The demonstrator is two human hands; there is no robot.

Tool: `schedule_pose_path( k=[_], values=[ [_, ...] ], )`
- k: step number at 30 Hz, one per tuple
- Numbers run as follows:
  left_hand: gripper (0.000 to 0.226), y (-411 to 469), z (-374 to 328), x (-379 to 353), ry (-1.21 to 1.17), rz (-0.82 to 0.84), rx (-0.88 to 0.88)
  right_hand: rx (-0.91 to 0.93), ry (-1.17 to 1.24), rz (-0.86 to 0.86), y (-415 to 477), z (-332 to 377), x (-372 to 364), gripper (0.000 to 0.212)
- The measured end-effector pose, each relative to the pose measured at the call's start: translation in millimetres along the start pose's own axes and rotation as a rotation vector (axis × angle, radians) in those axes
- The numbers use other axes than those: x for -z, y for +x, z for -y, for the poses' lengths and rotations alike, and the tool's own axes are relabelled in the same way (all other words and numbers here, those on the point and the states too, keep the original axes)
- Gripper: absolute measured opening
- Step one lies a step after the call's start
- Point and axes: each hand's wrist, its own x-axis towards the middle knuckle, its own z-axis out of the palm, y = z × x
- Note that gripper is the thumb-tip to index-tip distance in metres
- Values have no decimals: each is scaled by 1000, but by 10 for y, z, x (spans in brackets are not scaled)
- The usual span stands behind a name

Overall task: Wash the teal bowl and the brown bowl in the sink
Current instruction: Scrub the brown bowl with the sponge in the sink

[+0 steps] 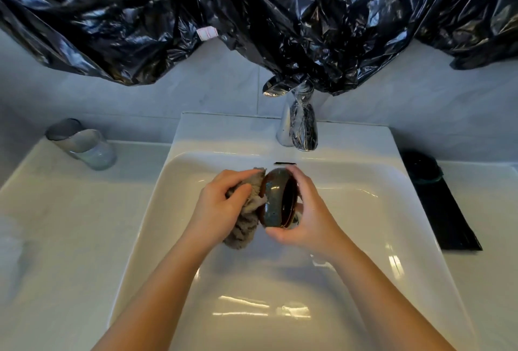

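Over the white sink [364, 210], my right hand [305, 219] holds the brown bowl [276, 199] tipped on its side. Its bluish speckled outer wall faces left and its dark opening faces my right palm. My left hand [221, 205] grips a crumpled grey cloth [244, 227] and presses it against the bowl's outer wall. A dark round thing with a teal edge [423, 168], perhaps the teal bowl, lies on a black mat [448, 224] on the counter to the right of the sink. I see no water running.
The chrome tap [298, 126] stands behind the sink, partly under hanging black plastic sheeting [252, 14]. A grey glass tumbler [84, 146] sits on the white counter [56, 224] at the back left.
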Motion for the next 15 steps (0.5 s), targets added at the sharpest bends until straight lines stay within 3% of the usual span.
schedule_pose_path(
  k=[4,11,15],
  values=[
    [32,-83,-122,261,26,-55,2,-10,-158,178,-49,328,-43,108],
    [34,-273,-21,1198,141,-433,131,-147,-125,175,-219,524,-278,103],
    [32,-318,364,1506,212,-429,248,-181,-145,197,-236,552,-415,105]
  ],
)
